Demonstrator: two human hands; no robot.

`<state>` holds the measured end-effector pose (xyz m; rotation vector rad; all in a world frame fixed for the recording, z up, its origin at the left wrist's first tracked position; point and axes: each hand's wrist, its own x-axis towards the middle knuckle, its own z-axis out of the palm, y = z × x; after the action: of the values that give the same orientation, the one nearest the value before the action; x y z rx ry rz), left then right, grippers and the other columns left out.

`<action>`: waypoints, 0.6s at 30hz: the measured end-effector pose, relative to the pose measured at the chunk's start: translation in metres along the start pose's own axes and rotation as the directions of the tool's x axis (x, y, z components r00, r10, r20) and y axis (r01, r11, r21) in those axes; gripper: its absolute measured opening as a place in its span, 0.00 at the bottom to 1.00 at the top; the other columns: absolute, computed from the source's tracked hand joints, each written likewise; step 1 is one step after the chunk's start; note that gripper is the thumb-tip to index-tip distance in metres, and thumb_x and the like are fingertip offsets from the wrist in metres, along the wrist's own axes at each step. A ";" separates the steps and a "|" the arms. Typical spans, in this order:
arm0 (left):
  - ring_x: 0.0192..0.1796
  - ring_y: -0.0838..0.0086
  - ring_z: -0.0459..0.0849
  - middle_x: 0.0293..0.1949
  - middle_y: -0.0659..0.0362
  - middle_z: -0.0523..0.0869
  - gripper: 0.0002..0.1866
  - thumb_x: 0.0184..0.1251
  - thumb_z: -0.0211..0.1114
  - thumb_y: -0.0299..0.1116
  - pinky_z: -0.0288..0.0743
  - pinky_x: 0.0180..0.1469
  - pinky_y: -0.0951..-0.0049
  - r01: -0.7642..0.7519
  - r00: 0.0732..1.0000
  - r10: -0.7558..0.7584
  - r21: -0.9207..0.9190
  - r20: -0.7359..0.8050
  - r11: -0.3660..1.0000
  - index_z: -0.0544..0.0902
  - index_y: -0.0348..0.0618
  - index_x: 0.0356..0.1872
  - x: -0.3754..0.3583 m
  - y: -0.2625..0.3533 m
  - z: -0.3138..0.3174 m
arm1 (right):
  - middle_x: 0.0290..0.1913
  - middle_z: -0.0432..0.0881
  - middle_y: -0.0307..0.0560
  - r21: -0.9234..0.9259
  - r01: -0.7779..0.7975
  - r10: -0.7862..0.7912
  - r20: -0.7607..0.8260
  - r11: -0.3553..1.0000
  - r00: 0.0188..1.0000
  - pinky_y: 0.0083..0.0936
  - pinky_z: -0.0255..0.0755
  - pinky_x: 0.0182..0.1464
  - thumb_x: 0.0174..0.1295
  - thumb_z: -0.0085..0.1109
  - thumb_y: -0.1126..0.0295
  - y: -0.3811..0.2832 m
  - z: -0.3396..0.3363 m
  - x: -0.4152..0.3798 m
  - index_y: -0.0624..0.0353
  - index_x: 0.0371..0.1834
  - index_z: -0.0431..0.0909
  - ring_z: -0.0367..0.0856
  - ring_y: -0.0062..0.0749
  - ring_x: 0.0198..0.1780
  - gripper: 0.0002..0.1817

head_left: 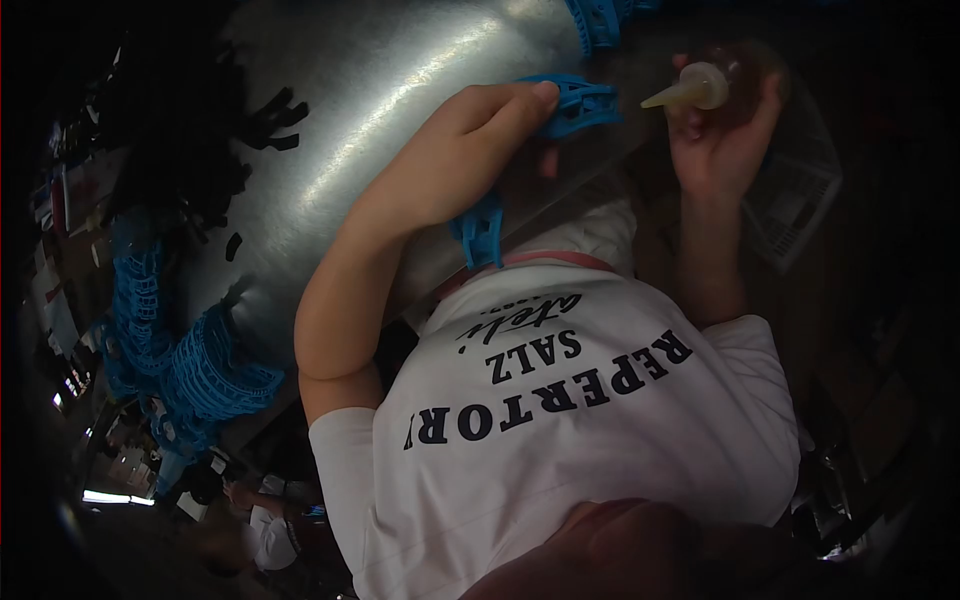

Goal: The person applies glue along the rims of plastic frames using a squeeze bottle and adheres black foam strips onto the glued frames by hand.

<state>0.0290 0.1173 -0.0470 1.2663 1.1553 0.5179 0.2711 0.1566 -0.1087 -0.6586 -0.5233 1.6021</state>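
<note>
My left hand (480,135) is closed on a blue openwork plastic piece (585,105), with the thumb along its upper side. Some of its fingers are hidden beneath. A second blue plastic piece (480,232) shows below my left wrist, by the near edge of the metal table. My right hand (715,150) is wrapped round a squeeze bottle (705,87) with a pale pointed nozzle. The nozzle points left at the blue piece and stands apart from it. The bottle's body is dark and hard to make out.
The shiny metal table (340,130) carries black strips (270,120) at its left. Stacked blue plastic parts (215,365) stand at its left edge, and another blue part (597,22) lies at the far side. A white crate (800,205) is at right. Another person (270,535) is at lower left.
</note>
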 end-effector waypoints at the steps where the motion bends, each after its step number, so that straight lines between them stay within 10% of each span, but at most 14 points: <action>1: 0.32 0.76 0.78 0.25 0.58 0.81 0.25 0.74 0.42 0.47 0.72 0.42 0.76 -0.058 0.997 0.060 -0.037 0.043 0.998 0.81 0.36 0.38 0.003 -0.001 -0.002 | 0.43 0.77 0.53 0.140 -0.083 0.071 0.088 0.987 0.994 0.17 0.62 0.25 0.66 0.39 0.41 -0.007 -0.005 0.002 0.59 0.51 0.70 0.70 0.26 0.26 0.30; 6: 0.34 0.73 0.81 0.31 0.54 0.83 0.24 0.73 0.40 0.43 0.74 0.42 0.74 -0.422 0.845 0.525 -0.471 0.105 0.775 0.78 0.33 0.48 0.000 0.002 -0.017 | 0.44 0.76 0.59 0.472 -0.152 0.077 0.176 0.868 0.981 0.17 0.59 0.23 0.67 0.39 0.43 -0.035 -0.010 0.014 0.61 0.50 0.71 0.64 0.26 0.23 0.29; 11: 0.35 0.70 0.82 0.36 0.50 0.83 0.23 0.73 0.43 0.40 0.76 0.40 0.72 -0.474 0.853 0.522 -0.403 0.011 0.782 0.73 0.30 0.56 -0.031 0.014 -0.013 | 0.47 0.73 0.61 0.307 0.046 -0.130 0.262 0.951 0.956 0.18 0.64 0.25 0.65 0.43 0.43 -0.047 0.013 0.015 0.63 0.52 0.69 0.69 0.29 0.26 0.30; 15: 0.35 0.69 0.83 0.40 0.49 0.83 0.22 0.72 0.48 0.40 0.77 0.38 0.73 -0.340 0.940 0.341 0.067 -0.002 0.938 0.72 0.30 0.57 -0.040 0.008 -0.008 | 0.52 0.71 0.64 0.013 0.280 -0.275 0.237 0.960 0.932 0.22 0.71 0.32 0.62 0.47 0.42 -0.041 0.042 0.013 0.63 0.58 0.66 0.75 0.36 0.34 0.35; 18: 0.32 0.67 0.80 0.21 0.58 0.76 0.11 0.72 0.49 0.35 0.59 0.66 0.56 -0.512 0.845 0.534 0.226 -0.042 0.829 0.74 0.38 0.35 -0.043 0.001 -0.002 | 0.55 0.71 0.62 -0.265 0.466 -0.453 0.112 0.844 0.885 0.28 0.76 0.41 0.61 0.47 0.39 -0.042 0.061 0.015 0.62 0.61 0.64 0.80 0.45 0.43 0.38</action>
<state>0.0107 0.0827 -0.0298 1.7738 0.9519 0.8966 0.2591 0.1793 -0.0382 -0.6503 -0.8882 1.0955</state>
